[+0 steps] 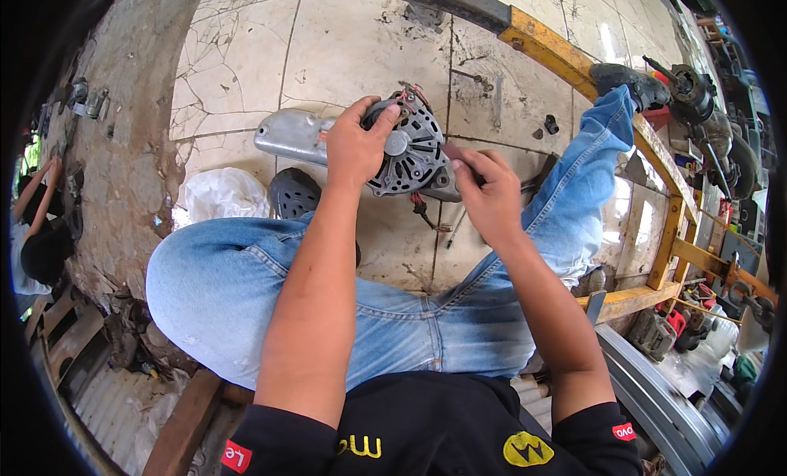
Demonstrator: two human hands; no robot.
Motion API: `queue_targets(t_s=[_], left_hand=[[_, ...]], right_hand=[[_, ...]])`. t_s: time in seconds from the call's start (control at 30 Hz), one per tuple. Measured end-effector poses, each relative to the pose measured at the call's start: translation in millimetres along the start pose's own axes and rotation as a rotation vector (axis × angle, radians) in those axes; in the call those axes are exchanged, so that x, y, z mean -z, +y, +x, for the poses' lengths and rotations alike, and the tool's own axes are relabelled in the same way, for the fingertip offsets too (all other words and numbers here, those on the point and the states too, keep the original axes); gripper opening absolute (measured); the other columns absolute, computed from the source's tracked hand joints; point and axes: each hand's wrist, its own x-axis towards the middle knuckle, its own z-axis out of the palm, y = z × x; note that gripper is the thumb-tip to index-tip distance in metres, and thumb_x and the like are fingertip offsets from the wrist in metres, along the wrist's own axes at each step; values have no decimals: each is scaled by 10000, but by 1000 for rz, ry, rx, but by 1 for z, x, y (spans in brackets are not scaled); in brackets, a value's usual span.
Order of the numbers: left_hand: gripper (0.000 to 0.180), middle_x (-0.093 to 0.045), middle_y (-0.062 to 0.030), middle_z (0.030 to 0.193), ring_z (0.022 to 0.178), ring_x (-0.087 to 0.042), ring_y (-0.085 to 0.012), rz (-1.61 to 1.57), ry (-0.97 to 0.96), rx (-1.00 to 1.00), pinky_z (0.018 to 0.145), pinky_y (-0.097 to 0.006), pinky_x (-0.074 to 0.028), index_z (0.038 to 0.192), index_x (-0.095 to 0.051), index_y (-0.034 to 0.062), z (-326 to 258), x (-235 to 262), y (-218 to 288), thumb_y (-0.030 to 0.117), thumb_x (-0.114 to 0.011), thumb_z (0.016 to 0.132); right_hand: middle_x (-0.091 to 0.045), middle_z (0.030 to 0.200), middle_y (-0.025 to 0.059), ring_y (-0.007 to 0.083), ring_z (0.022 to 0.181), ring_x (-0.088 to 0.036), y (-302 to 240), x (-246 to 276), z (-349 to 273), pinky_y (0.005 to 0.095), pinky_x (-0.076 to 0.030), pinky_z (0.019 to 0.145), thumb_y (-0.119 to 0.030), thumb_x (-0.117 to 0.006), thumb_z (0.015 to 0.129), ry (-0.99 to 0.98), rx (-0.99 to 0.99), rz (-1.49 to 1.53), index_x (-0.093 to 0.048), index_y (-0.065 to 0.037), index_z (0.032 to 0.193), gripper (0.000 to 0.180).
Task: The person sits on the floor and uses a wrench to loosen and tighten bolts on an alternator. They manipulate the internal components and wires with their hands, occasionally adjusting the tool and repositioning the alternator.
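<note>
Head view: a round silver metal alternator with dark slots [398, 142] is held just past the spread legs in faded blue jeans [217, 292], over the pale tiled floor [328, 34], where it can be seen and reached well. It is gripped at its upper left edge by the bare left hand [357, 144], with the thumb on top, likely so that it does not roll. A small, flat, brown strip [452, 151] is pinched between thumb and finger by the bare right hand [492, 191], with its tip at the alternator's right edge. Whether they touch cannot be told. By this split, 1 hand seems to be used to hold firm, and 1 is free to move.

Under the alternator, a long, smooth, silver metal piece [283, 138] is seen; maybe it is used as a rest, but how much weight is carried by it is not shown. Thin red wires [418, 92] are seen at the top edge, out of the left palm's way.
</note>
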Motion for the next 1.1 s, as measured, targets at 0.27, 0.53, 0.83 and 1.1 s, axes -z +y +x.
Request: queue_targets(t_s=[0.27,0.53,0.83,1.1], left_hand=[[514,-731,-151,1000,908,-689,-200,-6,-5,6,834,-314,-524,1152,-676,-31,-1,1,0,391,-762,871],[530,-728,-166,1028,932,-693,-215,-2,-17,-14,847,-316,-525,1168,-674,-29,0,-1,-4,397,-763,866],[503,-732,-147,1036,940,-688,-197,-18,-6,-3,857,-313,-522,1174,-680,-11,1,-1,-3,389,-757,877],[495,-727,-174,1010,919,-696,-242,-19,16,-20,832,-335,-524,1137,-684,-17,-2,0,0,391,-749,865]], right_hand=[[-631,822,123,260,690,-627,-4,-17,6,352,-497,642,-102,-682,884,-73,-78,-37,-729,-3,1023,177],[-618,842,124,300,721,-623,-1,2,3,388,-498,661,-90,-667,875,-222,34,-137,-732,-47,1030,174],[-638,818,120,271,710,-629,-9,-11,1,363,-494,643,-124,-696,881,-114,10,-77,-734,-46,1008,153],[-646,830,120,297,736,-646,-21,-29,12,392,-509,666,-167,-711,873,-83,-25,-57,-728,-43,966,155]])
